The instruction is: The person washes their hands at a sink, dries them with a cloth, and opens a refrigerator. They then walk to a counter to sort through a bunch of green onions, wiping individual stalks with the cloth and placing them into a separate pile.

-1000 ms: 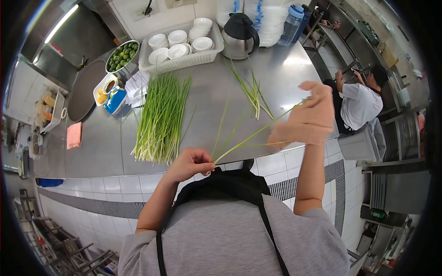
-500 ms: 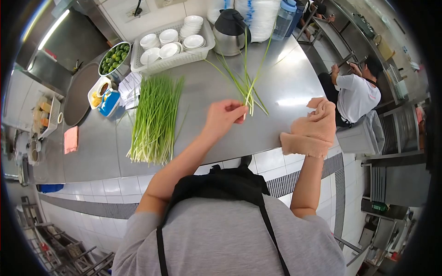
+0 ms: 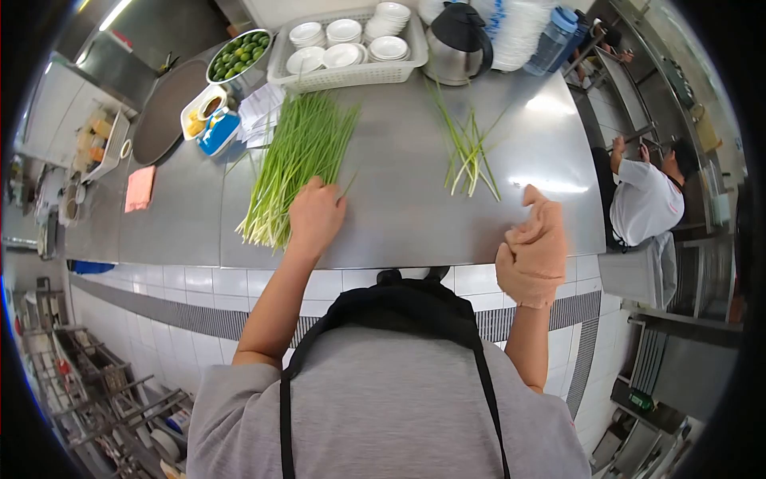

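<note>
Green stalks in two lots on a steel worktop (image 3: 391,199). From left to right:

Folded pink cloth (image 3: 140,188), towards the left end.

Large bundle (image 3: 299,144), left of centre: long axis running from near edge to far edge, pale ends near, green tips away and slightly right, by the plastic basket (image 3: 347,77) of white dishes.

Left hand (image 3: 317,214): at the bundle's lower right side, the nearer hand to it; fingers curled in, back of hand up; whether a stalk is pinched, cannot tell.

Small pile (image 3: 471,152), right of centre, well apart from the bundle: stalks crossing loosely, pale ends towards the near edge.

Right hand (image 3: 536,239): over the near right corner, nearer the small pile; wrapped in peach cloth (image 3: 525,275), finger opening hidden.
</note>
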Motion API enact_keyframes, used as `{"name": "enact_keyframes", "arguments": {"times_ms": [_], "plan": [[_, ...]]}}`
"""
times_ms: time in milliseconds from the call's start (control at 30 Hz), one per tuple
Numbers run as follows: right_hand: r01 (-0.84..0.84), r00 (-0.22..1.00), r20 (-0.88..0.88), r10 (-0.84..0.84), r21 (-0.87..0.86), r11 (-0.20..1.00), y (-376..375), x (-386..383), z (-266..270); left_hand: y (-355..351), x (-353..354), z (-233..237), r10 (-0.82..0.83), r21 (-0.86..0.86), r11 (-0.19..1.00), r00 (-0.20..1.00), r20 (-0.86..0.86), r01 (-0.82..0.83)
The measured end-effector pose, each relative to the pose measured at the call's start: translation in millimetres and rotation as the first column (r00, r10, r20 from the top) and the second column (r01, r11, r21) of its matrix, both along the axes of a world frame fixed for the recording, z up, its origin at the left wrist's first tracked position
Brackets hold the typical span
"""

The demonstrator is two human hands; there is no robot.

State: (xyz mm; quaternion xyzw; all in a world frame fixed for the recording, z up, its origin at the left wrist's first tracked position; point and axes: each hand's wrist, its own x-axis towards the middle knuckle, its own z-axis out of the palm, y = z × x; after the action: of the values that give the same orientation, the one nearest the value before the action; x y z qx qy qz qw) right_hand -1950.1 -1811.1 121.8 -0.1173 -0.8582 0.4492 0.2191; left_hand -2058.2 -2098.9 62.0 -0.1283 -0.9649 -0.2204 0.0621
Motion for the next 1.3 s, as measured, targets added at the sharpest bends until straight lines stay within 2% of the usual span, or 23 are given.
{"name": "enact_keyframes", "arguments": {"times_ms": [33,67,233,300,400,433,467,500,533,567,600,633,700,767,800,833,867,933,967,1033,1167,1233,1300], "plan": [[-0.024,0.996,0.088,0.030,-0.065,0.998,-11,-2,0,-11,6,-7,0.007,-0.153,0.988,1.000,-0.024,-0.011],[-0.043,0.997,0.051,0.060,-0.284,0.958,-27,-7,5,-18,10,-16,0.010,-0.302,0.953,0.999,-0.048,-0.024],[-0.202,0.960,0.103,0.262,-0.397,0.895,-65,-21,-17,-16,14,-50,-0.008,-0.194,0.981,0.987,-0.162,-0.024],[-0.343,0.908,0.017,0.419,-0.545,0.765,-74,-28,-38,-12,11,-48,0.004,-0.136,0.990,0.979,-0.206,-0.033],[-0.415,0.891,0.045,0.453,-0.328,0.849,-83,-36,-55,-4,11,-36,0.016,0.011,1.000,0.980,-0.197,-0.014],[-0.458,0.882,0.012,0.470,-0.207,0.865,-88,-41,-56,2,11,-27,0.030,0.249,0.968,0.999,-0.022,-0.024],[-0.453,0.885,0.011,0.465,-0.204,0.868,-91,-45,-53,9,11,-20,-0.001,0.467,0.882,0.988,0.153,-0.071],[-0.478,0.870,0.195,0.453,0.107,0.872,-100,-50,-35,15,11,-16,-0.008,0.469,0.881,0.988,0.152,-0.065],[-0.507,0.852,0.364,0.376,0.397,0.765,-105,-51,-25,22,11,-12,-0.110,0.699,0.692,0.931,0.349,-0.181],[-0.503,0.854,0.364,0.371,0.399,0.767,-105,-50,-26,29,12,-10,-0.265,0.826,0.447,0.832,0.488,-0.342],[-0.551,0.817,0.270,0.510,0.103,0.828,-105,-47,-27,37,14,-9,-0.271,0.828,0.448,0.831,0.486,-0.338],[-0.582,0.781,0.131,0.610,-0.198,0.788,-105,-46,-29,45,17,-9,-0.300,0.863,0.372,0.836,0.459,-0.341],[-0.595,0.777,0.095,0.622,-0.212,0.776,-107,-49,-35,49,18,-8,-0.330,0.893,0.296,0.841,0.429,-0.340],[-0.613,0.768,0.056,0.638,-0.223,0.758,-108,-51,-34,48,15,-7,-0.355,0.863,0.334,0.798,0.488,-0.379],[-0.644,0.761,0.178,0.624,0.085,0.760,-107,-51,-27,45,9,-2,-0.353,0.866,0.330,0.802,0.483,-0.376],[-0.644,0.764,0.290,0.576,0.381,0.663,-106,-51,-22,37,0,8,-0.204,0.809,0.580,0.942,0.265,-0.101],[-0.649,0.760,0.287,0.583,0.388,0.654,-105,-51,-17,27,-11,19,-0.124,0.592,0.798,0.992,-0.018,0.111],[-0.727,0.687,0.422,0.592,0.385,0.569,-104,-47,-10,8,-36,40,-0.154,0.128,0.960,0.853,-0.499,0.249],[-0.731,0.683,0.421,0.598,0.389,0.561,-105,-46,-6,3,-46,48,-0.145,0.130,0.962,0.852,-0.503,0.240],[-0.808,0.570,0.487,0.662,0.186,0.560,-107,-44,-1,-6,-64,60,-0.390,-0.126,0.911,0.721,-0.573,0.393],[-0.792,0.603,0.410,0.685,0.202,0.576,-111,-39,-11,-4,-84,50,-0.549,-0.210,0.830,0.691,-0.470,0.517],[-0.754,0.646,0.305,0.700,0.111,0.647,-112,-35,-18,-1,-86,46,-0.655,-0.179,0.743,0.645,-0.394,0.645],[-0.768,0.636,0.259,0.727,0.118,0.630,-110,-35,-22,3,-84,43,-0.654,-0.178,0.743,0.641,-0.402,0.645]]}}
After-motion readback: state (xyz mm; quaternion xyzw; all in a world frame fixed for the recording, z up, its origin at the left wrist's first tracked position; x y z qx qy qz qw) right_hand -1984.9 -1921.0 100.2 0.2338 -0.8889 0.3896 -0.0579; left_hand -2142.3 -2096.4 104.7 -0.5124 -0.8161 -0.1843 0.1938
